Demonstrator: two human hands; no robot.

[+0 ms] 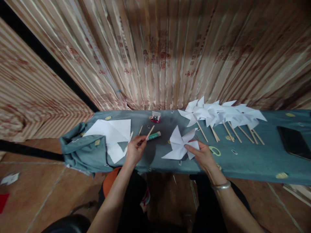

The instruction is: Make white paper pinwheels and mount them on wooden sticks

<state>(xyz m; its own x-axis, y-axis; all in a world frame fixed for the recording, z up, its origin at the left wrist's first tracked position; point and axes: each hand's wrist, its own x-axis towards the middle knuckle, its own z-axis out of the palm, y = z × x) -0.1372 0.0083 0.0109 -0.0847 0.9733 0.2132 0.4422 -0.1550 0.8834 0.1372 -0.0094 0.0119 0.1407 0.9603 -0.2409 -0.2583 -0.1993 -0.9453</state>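
Note:
Between the fingers of my left hand is a thin wooden stick, its upper end pointing up and to the right. A green glue stick lies on the cloth just behind it. My right hand pinches a white paper pinwheel by its right side, thumb near the centre; no stick shows on it. Another wooden stick lies near my left hand. Behind my hands sits a small open red box with small dark or shiny pieces inside, too small to name.
Several white pinwheels on sticks lie overlapping at the back right. White paper sheets lie at the left beside bunched cloth. A black phone rests at the right on the blue-green tablecloth. A patterned curtain hangs behind.

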